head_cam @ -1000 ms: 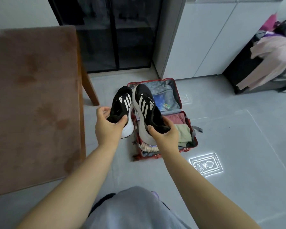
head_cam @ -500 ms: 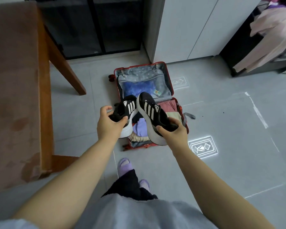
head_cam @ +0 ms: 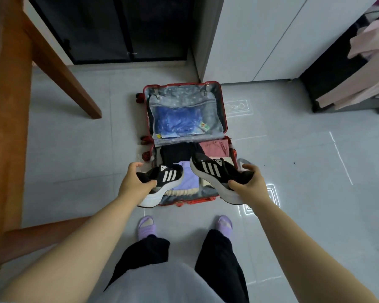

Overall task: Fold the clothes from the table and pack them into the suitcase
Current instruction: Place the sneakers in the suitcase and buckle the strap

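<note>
Right of the wooden table [head_cam: 7, 110], the left hand [head_cam: 134, 184] curls round the heel of a black striped sneaker [head_cam: 169, 174] above the folded clothes [head_cam: 187, 178] in the open red suitcase [head_cam: 179, 85]. The other sneaker [head_cam: 212, 169] sits likewise in the right hand [head_cam: 253, 185], seemingly so both go on top.

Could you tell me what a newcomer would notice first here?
The left hand grips one striped black sneaker and the right hand the other sneaker, above the open red suitcase on the floor. Folded clothes fill its near half; a blue bundle lies in its far half.
</note>
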`<state>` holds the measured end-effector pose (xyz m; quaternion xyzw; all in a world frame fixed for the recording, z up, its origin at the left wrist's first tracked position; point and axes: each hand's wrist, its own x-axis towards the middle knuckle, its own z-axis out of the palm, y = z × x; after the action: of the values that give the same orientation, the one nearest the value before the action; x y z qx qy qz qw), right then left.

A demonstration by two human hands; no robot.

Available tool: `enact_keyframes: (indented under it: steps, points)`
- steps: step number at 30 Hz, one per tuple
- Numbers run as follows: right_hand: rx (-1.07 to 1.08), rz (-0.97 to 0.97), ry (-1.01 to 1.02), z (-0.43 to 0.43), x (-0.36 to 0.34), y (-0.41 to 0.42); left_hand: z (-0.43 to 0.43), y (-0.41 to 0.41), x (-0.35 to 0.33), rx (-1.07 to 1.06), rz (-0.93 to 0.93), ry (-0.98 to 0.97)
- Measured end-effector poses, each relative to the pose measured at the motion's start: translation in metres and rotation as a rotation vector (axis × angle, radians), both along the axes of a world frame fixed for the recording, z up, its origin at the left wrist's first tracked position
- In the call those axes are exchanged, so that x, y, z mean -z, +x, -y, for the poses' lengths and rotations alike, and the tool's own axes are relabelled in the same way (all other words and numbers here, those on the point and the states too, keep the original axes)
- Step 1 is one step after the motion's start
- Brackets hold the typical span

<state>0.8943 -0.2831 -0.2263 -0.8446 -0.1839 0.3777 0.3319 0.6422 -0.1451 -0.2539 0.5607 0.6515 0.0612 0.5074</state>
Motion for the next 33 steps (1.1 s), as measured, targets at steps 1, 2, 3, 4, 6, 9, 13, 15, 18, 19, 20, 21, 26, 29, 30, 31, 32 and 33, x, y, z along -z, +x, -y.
enact_keyframes:
  steps: [1, 2, 3, 4, 6, 9, 13, 15, 18, 19, 20, 21, 26, 29, 30, 31, 32, 33]
  points:
    - [-0.048, 0.010, -0.025, -0.002, 0.009, 0.015, 0.002, 0.005, 0.011, -0.018, -0.001, -0.020]
    - [-0.093, 0.018, -0.048, -0.003, 0.018, 0.030, 0.005, 0.010, 0.024, -0.037, -0.004, -0.045]
    - [-0.137, 0.022, -0.070, -0.004, 0.028, 0.045, 0.009, 0.016, 0.036, -0.058, -0.004, -0.073]
    - [-0.180, 0.026, -0.091, -0.005, 0.039, 0.060, 0.013, 0.022, 0.050, -0.075, -0.003, -0.095]
    - [-0.268, 0.029, -0.131, -0.005, 0.065, 0.089, 0.022, 0.038, 0.078, -0.097, -0.009, -0.126]
    - [-0.391, 0.043, -0.185, -0.005, 0.108, 0.123, 0.030, 0.057, 0.125, -0.111, -0.006, -0.187]
    - [-0.477, 0.036, -0.246, -0.002, 0.176, 0.151, 0.034, 0.068, 0.204, -0.134, 0.035, -0.280]
    - [-0.492, 0.023, -0.267, -0.001, 0.218, 0.162, 0.028, 0.070, 0.249, -0.130, 0.061, -0.306]
    - [-0.495, -0.012, -0.282, -0.002, 0.285, 0.176, 0.016, 0.074, 0.318, -0.114, 0.105, -0.368]
    - [-0.496, -0.024, -0.282, -0.003, 0.308, 0.182, 0.011, 0.074, 0.340, -0.109, 0.135, -0.395]
    - [-0.501, -0.034, -0.284, -0.003, 0.330, 0.187, 0.007, 0.074, 0.362, -0.096, 0.166, -0.420]
    - [-0.504, -0.045, -0.283, -0.005, 0.351, 0.193, 0.003, 0.073, 0.382, -0.082, 0.187, -0.435]
    - [-0.496, -0.207, -0.263, -0.015, 0.442, 0.220, -0.008, 0.067, 0.470, -0.075, 0.285, -0.437]
    - [-0.543, -0.305, -0.303, -0.022, 0.500, 0.227, -0.003, 0.059, 0.512, -0.007, 0.304, -0.381]
    - [-0.554, -0.313, -0.305, -0.024, 0.518, 0.229, 0.000, 0.056, 0.524, 0.019, 0.307, -0.346]
    - [-0.557, -0.305, -0.298, -0.024, 0.535, 0.229, 0.004, 0.052, 0.535, 0.047, 0.299, -0.305]
    - [-0.555, -0.287, -0.284, -0.024, 0.550, 0.229, 0.006, 0.050, 0.542, 0.080, 0.290, -0.266]
    - [-0.543, -0.272, -0.259, -0.024, 0.563, 0.230, 0.008, 0.049, 0.547, 0.108, 0.282, -0.228]
